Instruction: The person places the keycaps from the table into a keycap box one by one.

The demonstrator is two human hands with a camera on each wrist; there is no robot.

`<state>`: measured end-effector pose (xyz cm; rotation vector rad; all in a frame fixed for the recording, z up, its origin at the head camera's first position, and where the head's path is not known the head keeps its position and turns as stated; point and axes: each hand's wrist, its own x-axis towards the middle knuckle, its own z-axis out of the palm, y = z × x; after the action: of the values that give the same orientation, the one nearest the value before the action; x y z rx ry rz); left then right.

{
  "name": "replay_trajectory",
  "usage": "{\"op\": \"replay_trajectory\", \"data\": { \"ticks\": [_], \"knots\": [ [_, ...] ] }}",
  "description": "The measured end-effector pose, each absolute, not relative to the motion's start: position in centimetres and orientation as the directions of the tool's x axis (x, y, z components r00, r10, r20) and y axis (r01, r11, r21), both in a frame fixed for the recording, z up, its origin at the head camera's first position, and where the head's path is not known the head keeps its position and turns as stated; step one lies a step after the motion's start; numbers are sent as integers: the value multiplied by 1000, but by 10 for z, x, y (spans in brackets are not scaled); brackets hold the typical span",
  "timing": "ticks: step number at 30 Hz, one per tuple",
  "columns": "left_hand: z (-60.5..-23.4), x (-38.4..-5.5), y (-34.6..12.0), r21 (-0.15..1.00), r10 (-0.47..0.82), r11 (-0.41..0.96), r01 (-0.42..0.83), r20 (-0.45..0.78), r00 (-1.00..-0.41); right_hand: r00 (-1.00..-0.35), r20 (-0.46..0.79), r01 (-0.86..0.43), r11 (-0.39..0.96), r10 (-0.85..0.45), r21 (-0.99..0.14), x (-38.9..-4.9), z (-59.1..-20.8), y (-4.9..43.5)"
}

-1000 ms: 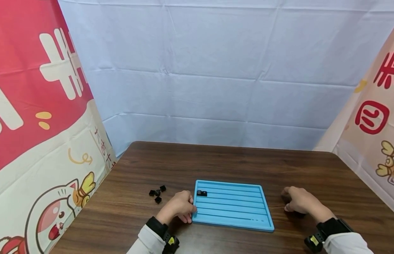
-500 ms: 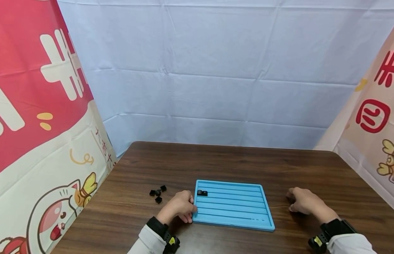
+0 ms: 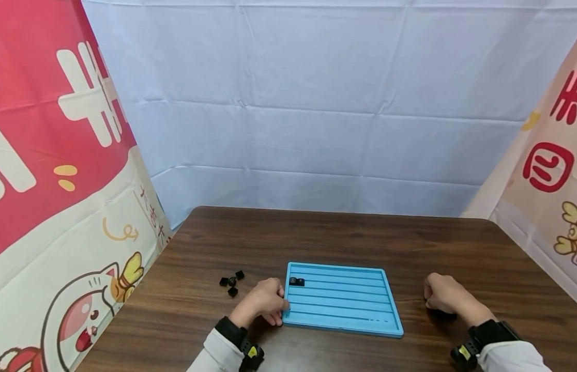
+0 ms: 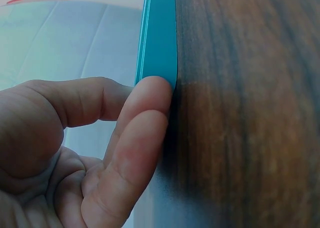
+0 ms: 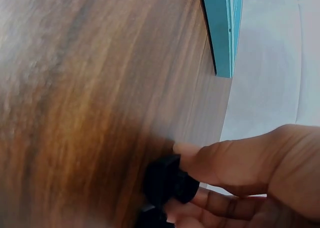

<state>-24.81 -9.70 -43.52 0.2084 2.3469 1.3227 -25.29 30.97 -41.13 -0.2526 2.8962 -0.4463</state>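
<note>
My left hand (image 3: 262, 302) holds the near part of the left edge of a light-blue ridged tray (image 3: 339, 297). In the left wrist view, its fingertips (image 4: 155, 95) press against the tray's side wall (image 4: 161, 43). My right hand (image 3: 449, 294) is low over the table, right of the tray, with its fingers curled. In the right wrist view, thumb and fingers pinch a small black piece (image 5: 162, 180) with a flat face and a stubby round part. Another black piece (image 5: 152, 218) lies just below it, partly cut off. Two small black pieces (image 3: 296, 282) sit side by side in an upper-left groove of the tray.
Several small black pieces (image 3: 232, 292) lie in a loose cluster on the brown wooden table (image 3: 335, 232), left of the tray. A pale blue cloth (image 3: 307, 103) hangs behind the table, with printed cloths (image 3: 107, 206) at both sides.
My right hand has shifted slightly to the right and its fingers have drawn in around a black piece. The left hand and tray stay in place.
</note>
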Motion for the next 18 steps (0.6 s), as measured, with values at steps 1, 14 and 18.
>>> {"op": "replay_trajectory", "data": {
  "ticks": [1, 14, 18],
  "knots": [
    [-435, -248, -97, 843, 335, 532, -81, -298, -894, -965, -172, -135, 939, -196, -316, -253, -411, 310],
    [-434, -249, -97, 844, 334, 530, -81, -295, -895, -965, -190, -110, 937, -181, -331, -252, -408, 306],
    [-434, -249, -97, 846, 335, 527, -78, -291, -896, -966, -184, -112, 937, -181, -332, -253, -408, 306]
  ]
}}
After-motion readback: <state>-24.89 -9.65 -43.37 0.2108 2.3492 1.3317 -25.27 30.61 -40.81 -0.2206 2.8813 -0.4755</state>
